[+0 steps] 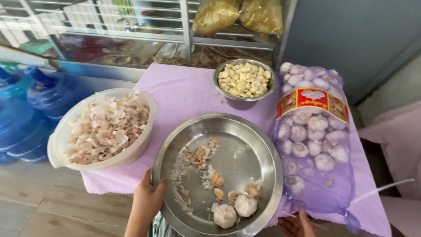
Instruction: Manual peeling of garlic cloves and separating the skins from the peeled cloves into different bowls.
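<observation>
A wide steel pan [245, 131] sits in front of me on a lilac cloth. It holds two whole garlic bulbs [235, 210], a few loose cloves [218, 180] and scraps of skin. My left hand [147, 204] grips the pan's left rim, thumb over the edge. Only the fingers of my right hand [297, 224] show at the bottom, under the pan's right side, next to a purple mesh sack of garlic bulbs [313, 140]; what they hold is unclear.
A translucent plastic bowl [144, 142] full of garlic skins stands at the left. A small steel bowl [242, 102] of peeled cloves sits at the back. Blue water jugs [26, 105] stand far left, a glass cabinet [131, 35] behind.
</observation>
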